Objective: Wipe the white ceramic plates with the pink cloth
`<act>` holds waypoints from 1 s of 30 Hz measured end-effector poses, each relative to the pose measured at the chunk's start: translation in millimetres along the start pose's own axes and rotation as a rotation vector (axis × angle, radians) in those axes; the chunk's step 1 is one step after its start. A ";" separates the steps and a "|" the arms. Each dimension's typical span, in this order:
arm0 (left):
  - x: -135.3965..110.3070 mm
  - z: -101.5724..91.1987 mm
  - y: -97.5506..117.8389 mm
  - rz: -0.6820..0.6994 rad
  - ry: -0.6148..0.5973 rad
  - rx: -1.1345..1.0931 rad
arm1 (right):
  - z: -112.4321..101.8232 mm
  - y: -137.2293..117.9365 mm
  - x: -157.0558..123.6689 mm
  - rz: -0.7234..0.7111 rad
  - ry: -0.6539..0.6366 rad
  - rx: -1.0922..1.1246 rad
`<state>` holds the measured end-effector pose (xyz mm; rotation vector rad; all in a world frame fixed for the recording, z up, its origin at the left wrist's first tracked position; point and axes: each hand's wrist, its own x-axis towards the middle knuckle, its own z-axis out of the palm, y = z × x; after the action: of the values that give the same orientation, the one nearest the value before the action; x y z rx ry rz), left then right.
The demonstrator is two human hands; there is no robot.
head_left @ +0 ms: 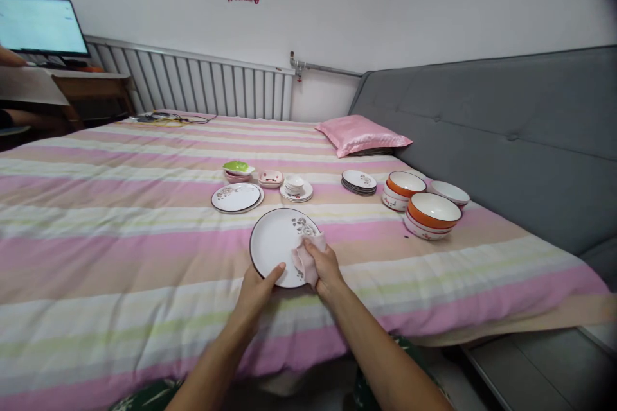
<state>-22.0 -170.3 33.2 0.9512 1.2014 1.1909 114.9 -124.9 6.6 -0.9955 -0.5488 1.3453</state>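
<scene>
A white plate [274, 241] with a dark rim and a grey flower pattern is held tilted above the striped bed. My left hand [258, 289] grips its lower edge, thumb lying on the face. My right hand [322, 266] is closed on a pale pink cloth [304, 258] pressed against the plate's right side. Both forearms reach in from the bottom of the view.
On the striped bedspread [120, 231] lie a stack of similar plates [236, 197], a green dish [238, 167], small saucers [296, 187], a small plate pile [359, 182] and orange bowls [431, 212]. A pink pillow [361, 133] and grey headboard [506, 128] stand right. A person's arm shows at far left by a desk with a monitor [41, 26].
</scene>
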 end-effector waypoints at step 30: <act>-11.1 -33.3 39.4 -0.098 -0.412 0.158 | -17.7 -52.5 -7.7 -0.221 -0.351 -0.374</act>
<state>-60.8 -176.9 68.4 1.1753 1.0042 0.7810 156.3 -133.2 43.3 -0.9652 -1.1756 1.2475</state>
